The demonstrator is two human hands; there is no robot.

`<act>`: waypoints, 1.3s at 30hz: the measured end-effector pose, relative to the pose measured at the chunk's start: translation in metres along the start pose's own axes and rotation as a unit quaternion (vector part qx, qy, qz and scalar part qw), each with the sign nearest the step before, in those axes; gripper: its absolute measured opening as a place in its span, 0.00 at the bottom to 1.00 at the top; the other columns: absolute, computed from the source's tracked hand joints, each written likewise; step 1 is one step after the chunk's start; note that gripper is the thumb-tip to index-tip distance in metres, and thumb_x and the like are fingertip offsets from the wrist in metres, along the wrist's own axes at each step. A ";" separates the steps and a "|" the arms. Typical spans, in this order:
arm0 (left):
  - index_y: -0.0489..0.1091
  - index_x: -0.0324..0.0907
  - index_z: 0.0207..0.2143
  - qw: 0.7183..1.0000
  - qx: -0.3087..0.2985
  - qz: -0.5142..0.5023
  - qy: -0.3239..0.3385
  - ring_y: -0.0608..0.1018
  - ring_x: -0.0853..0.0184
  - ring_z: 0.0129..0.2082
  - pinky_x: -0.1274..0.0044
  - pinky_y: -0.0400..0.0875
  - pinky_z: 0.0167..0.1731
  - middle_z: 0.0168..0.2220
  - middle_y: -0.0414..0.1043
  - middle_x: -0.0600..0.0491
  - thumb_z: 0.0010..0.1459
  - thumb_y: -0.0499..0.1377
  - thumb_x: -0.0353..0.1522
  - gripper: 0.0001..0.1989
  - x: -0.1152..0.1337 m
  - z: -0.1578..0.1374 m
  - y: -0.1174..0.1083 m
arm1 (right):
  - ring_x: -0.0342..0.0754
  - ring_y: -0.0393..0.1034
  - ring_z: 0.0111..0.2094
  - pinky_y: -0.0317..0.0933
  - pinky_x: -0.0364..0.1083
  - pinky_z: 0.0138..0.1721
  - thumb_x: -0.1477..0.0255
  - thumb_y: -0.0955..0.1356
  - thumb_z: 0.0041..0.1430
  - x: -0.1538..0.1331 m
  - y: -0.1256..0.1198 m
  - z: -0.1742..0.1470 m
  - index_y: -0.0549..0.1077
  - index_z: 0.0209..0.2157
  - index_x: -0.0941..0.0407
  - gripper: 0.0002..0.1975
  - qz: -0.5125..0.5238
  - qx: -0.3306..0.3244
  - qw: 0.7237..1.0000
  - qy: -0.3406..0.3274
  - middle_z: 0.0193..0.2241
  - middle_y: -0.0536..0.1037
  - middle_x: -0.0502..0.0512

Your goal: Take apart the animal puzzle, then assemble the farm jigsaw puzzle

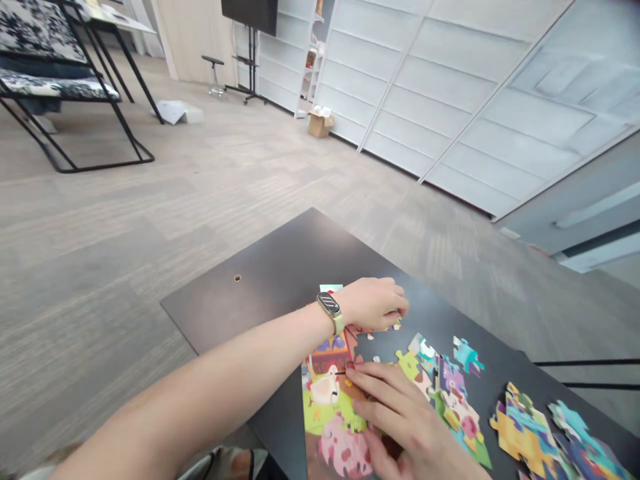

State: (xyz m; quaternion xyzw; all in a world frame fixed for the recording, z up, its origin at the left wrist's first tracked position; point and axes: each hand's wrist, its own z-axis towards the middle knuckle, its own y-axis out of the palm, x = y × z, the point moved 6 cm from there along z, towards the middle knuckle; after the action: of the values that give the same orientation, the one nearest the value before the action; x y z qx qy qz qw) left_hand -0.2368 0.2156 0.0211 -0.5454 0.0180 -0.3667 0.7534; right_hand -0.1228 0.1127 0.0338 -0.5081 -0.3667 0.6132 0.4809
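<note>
A partly joined jigsaw puzzle (pixel 325 413) with a hen and a pink pig lies on the dark table. My left hand (pixel 375 303), a band watch (pixel 329 303) at its wrist, reaches over the puzzle's far end with fingers curled down. A small edge of a puzzle piece (pixel 397 325) peeks out beneath those fingertips; the rest is hidden. My right hand (pixel 405 413) lies with fingers stretched across the puzzle's right side, touching it near the hen. Just right of that hand, loose puzzle pieces (pixel 463 413) overlap in a heap.
More puzzle pieces (pixel 530 430) are piled at the right, and a blue piece (pixel 467 355) lies apart. The black table (pixel 270 280) has a small hole near its left corner. Beyond are a patterned chair (pixel 60 87), a cardboard box (pixel 320 124) and white cabinets (pixel 425 73).
</note>
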 end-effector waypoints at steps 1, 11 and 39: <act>0.74 0.45 0.35 1.000 0.000 0.000 0.000 0.73 0.63 0.42 0.73 0.69 0.36 0.39 0.77 0.54 0.64 0.57 0.28 0.07 0.001 0.000 0.000 | 0.57 0.72 0.54 0.72 0.55 0.51 0.80 0.65 0.51 -0.001 -0.001 0.000 0.75 0.47 0.53 0.21 0.001 0.007 1.000 -0.002 0.52 0.79 0.58; 0.74 0.45 0.37 1.000 -0.023 -0.006 -0.008 0.73 0.64 0.43 0.75 0.70 0.38 0.40 0.77 0.54 0.63 0.56 0.28 0.07 0.004 0.000 0.001 | 0.54 0.72 0.50 0.71 0.52 0.50 0.82 0.64 0.57 -0.005 -0.009 0.004 0.76 0.47 0.58 0.17 0.020 0.062 0.998 0.013 0.48 0.81 0.58; 0.74 0.45 0.37 0.998 -0.042 -0.037 -0.015 0.74 0.63 0.45 0.75 0.70 0.41 0.41 0.77 0.54 0.63 0.57 0.28 0.07 0.007 0.000 0.001 | 0.57 0.65 0.56 0.65 0.58 0.53 0.81 0.61 0.52 0.008 0.000 -0.008 0.74 0.46 0.57 0.21 0.074 0.038 0.996 0.019 0.56 0.74 0.61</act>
State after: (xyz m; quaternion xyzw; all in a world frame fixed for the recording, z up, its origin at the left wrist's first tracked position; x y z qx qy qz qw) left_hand -0.2313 0.2119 0.0226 -0.5827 0.0022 -0.3849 0.7158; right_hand -0.1149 0.1200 0.0295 -0.5269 -0.2957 0.6506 0.4600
